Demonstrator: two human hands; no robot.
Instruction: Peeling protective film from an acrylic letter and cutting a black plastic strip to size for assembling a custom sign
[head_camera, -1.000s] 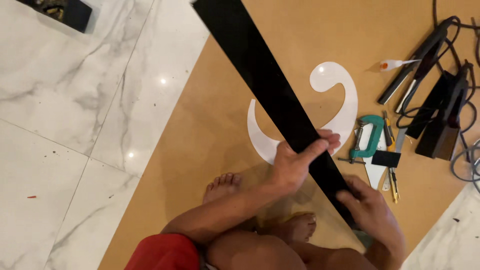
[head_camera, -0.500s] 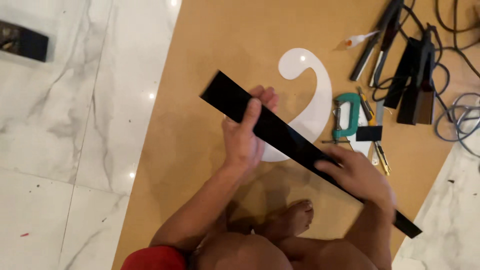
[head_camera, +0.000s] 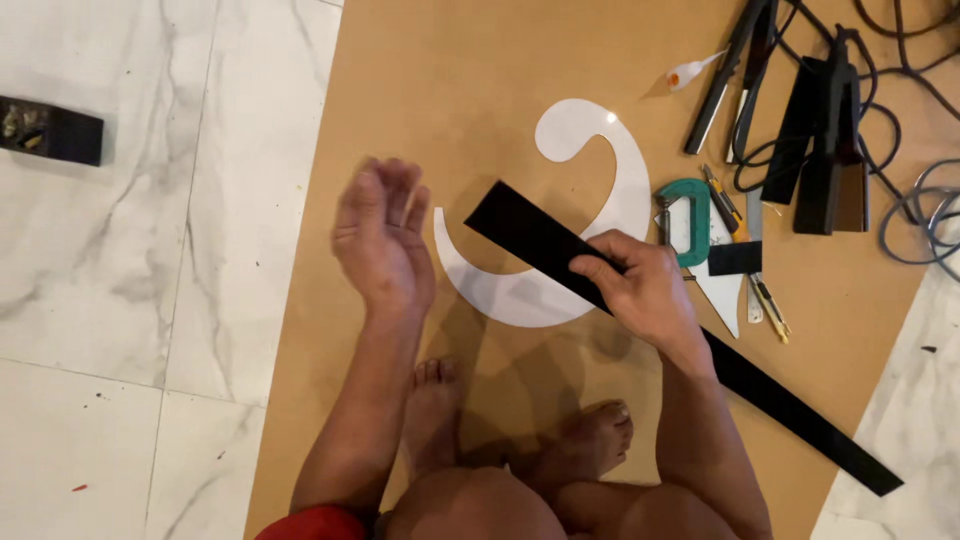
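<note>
R hand (head_camera: 645, 290) grips long black strip (head_camera: 540, 240) mid-length, strip lying diagonally over white curved cutout (head_camera: 600, 150). L hand (head_camera: 385, 240) open, fingers spread, empty, left of strip end. Green C-clamp (head_camera: 690, 215) just beyond R hand.

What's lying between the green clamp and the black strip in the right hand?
In the head view, only the white curved cutout lies between the green clamp and the black strip that the right hand holds.
</note>
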